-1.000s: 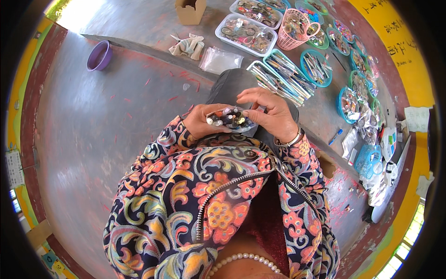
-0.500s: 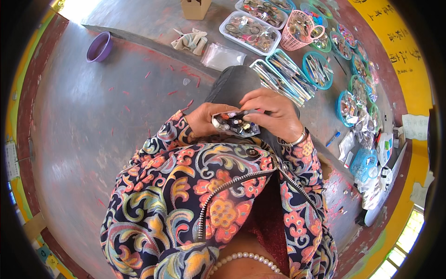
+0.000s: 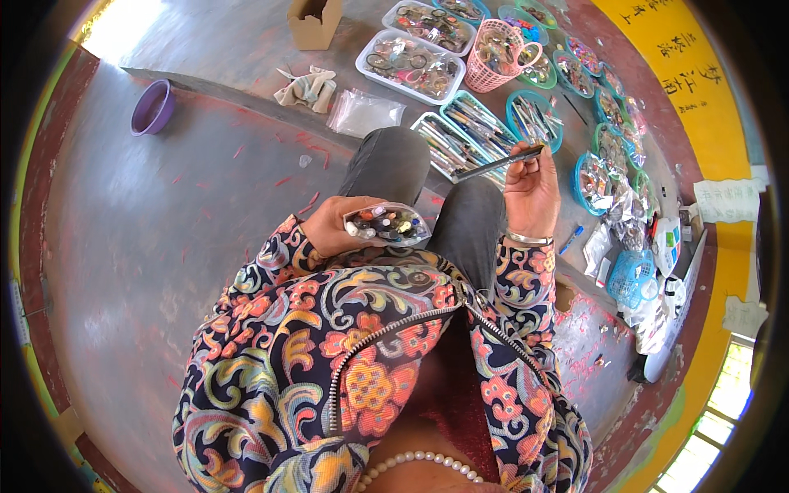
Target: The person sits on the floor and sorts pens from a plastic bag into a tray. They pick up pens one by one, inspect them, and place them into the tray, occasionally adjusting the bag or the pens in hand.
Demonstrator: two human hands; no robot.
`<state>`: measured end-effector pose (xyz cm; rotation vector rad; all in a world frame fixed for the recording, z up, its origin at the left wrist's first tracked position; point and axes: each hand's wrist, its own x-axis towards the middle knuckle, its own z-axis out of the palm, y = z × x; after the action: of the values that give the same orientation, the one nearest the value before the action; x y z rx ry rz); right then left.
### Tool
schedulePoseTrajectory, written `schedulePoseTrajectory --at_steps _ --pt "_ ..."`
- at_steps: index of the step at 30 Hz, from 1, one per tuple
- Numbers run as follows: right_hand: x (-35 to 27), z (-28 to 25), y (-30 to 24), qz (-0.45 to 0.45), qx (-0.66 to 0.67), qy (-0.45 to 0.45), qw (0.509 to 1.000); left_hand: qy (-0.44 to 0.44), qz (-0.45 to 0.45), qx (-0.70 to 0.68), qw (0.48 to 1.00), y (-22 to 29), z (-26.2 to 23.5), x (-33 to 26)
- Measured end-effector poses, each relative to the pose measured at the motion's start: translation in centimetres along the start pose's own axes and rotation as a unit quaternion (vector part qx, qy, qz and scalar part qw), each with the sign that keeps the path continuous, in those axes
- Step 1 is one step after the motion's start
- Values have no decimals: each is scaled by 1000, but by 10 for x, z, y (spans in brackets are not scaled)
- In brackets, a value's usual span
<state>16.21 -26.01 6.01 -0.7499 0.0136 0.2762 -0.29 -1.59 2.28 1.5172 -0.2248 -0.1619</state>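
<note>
My left hand [image 3: 339, 228] is closed around a clear plastic bag packed with pens [image 3: 389, 223], held over my lap with the pens' mixed-colour ends facing up. My right hand [image 3: 532, 191] is raised above my right knee, its thumb and fingers pinching a long dark pen [image 3: 499, 163]. The pen lies nearly level, one end pointing left toward the pen trays. Just beyond it are a white tray of pens [image 3: 438, 156] and a turquoise tray of pens [image 3: 454, 108]. A round teal basket [image 3: 511, 115] with more pens stands beside them.
White tubs [image 3: 359, 66] of rings and trinkets and a pink basket [image 3: 485, 82] stand farther back. Flat plastic bags [image 3: 366, 113], a cloth glove [image 3: 308, 89], a cardboard box [image 3: 315, 25] and a purple basin [image 3: 153, 107] lie ahead. A blue pen [image 3: 571, 239] is on the floor at right.
My right hand has left the bag of pens and moved right, now with a dark pen in its fingers. My left hand still grips the bag.
</note>
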Motion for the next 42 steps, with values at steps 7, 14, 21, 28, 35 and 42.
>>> schedulePoseTrajectory --at_steps 7,14,21,28,35,42 --pt "16 -23 -14 -52 -17 58 997 -3 -38 -21 999 0 -1 3" --pt "69 -149 -51 -117 -83 216 966 15 -55 -1 998 10 2 7" --pt "95 -235 -22 -25 -254 339 905 32 -94 -37 994 12 3 4" --pt "138 -264 -7 31 -297 402 866 16 -134 -31 990 28 7 12" --pt "175 -284 11 37 -252 408 876 6 -135 26 991 44 6 16" --pt "205 -345 12 134 -786 182 576 0 -131 18 991 43 6 27"
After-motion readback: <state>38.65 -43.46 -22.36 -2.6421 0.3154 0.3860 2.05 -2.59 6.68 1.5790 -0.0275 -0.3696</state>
